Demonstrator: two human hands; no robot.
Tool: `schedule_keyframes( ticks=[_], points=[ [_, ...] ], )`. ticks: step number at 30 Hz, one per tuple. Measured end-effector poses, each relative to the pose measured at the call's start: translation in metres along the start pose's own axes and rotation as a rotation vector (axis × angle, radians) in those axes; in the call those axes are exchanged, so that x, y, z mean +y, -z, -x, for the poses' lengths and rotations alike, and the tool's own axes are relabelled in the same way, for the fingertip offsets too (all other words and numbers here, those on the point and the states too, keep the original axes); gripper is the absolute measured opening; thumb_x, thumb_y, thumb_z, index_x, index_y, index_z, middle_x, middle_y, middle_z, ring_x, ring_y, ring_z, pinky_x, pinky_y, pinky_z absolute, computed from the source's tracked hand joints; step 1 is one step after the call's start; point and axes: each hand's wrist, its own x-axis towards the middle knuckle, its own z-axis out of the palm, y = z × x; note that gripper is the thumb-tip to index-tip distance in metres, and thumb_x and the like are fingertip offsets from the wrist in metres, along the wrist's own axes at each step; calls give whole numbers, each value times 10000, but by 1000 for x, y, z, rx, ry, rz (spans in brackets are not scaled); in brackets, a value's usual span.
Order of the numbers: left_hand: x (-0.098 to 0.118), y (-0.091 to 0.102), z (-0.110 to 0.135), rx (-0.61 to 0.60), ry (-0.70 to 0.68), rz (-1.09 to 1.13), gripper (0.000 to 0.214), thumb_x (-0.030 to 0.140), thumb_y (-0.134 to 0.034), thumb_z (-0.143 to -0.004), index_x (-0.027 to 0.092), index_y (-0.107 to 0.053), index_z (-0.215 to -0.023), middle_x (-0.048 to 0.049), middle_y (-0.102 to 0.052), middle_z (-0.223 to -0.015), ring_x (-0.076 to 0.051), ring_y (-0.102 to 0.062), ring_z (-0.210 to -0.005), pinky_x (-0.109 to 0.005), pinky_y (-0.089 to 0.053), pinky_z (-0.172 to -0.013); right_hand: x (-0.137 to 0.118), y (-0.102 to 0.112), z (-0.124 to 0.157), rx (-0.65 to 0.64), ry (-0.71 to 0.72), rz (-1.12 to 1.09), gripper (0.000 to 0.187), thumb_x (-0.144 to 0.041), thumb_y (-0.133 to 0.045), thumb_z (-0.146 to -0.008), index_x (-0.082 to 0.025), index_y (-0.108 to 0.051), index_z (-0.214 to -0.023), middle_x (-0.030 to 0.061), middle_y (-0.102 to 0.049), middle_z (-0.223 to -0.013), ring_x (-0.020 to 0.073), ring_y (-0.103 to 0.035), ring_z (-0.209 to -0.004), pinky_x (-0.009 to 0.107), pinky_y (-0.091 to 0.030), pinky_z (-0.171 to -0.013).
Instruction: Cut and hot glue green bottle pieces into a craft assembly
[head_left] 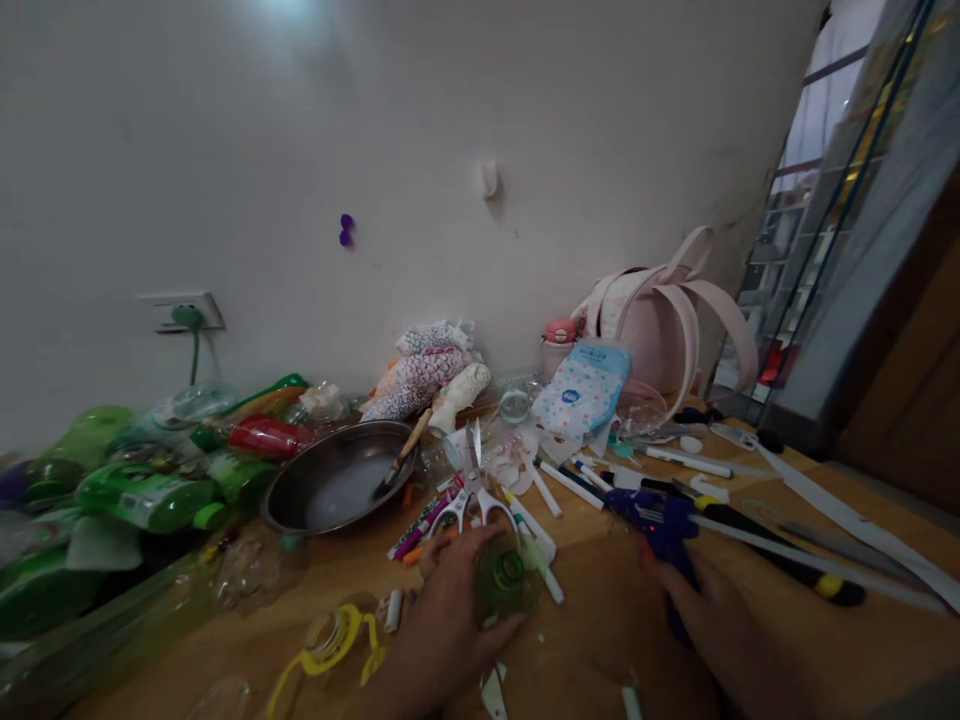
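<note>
In my left hand is a green plastic bottle top, its round threaded neck facing up toward me. My right hand grips a blue hot glue gun by its handle; a small red light glows on its body and a long glue stick sticks out of its back. The gun's nozzle points left, apart from the bottle piece. Just beyond my left hand lie white-handled scissors with blades partly spread. Markers are scattered between the two hands.
A metal bowl with a brush resting in it stands left of centre. Green plastic bottles pile up at far left. A yellow plastic piece lies near the front. Behind are a wipes pack and a pink backpack.
</note>
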Motion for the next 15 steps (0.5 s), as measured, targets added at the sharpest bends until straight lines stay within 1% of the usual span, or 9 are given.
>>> schedule_keyframes(
  ticks=[3,5,8,10,15],
  points=[
    [-1,-1,0,14,-1,-7,630,221,-704,-628,215,-555,-1240,-125,-615,-1233,-377,-439,-1244,-572,-399,-1006,-2,-2,-9,-92,-25,8,365,-444,-431,-740,-186,-688,-776,106,-764,-789,322,-703,-867,378,-548,-716],
    [-1,-1,1,-1,9,-6,625,225,-692,-642,208,-547,-1250,-128,-607,-1242,-381,-425,-1254,-581,-387,-1013,-2,-6,-16,-132,-12,10,400,-455,-409,-726,-174,-685,-798,113,-762,-795,328,-692,-894,386,-537,-733],
    [0,-1,1,-31,20,-8,628,240,-682,-655,190,-534,-1263,-137,-589,-1268,-391,-400,-1264,-599,-356,-1030,-2,-12,-24,-162,27,-7,423,-452,-404,-708,-167,-686,-844,104,-762,-834,310,-687,-902,369,-523,-758],
    [0,0,1,-42,31,-11,634,242,-680,-654,181,-530,-1268,-142,-582,-1276,-393,-401,-1257,-604,-349,-1032,-2,-14,-28,-176,42,-11,406,-439,-408,-699,-165,-680,-824,103,-758,-816,304,-690,-855,365,-521,-743],
    [-1,-1,1,-23,9,-18,635,221,-687,-636,194,-544,-1254,-140,-599,-1250,-377,-439,-1225,-580,-380,-1018,-4,-14,-30,-194,26,17,337,-413,-400,-661,-174,-635,-706,97,-719,-664,286,-664,-648,359,-502,-599]
  ],
)
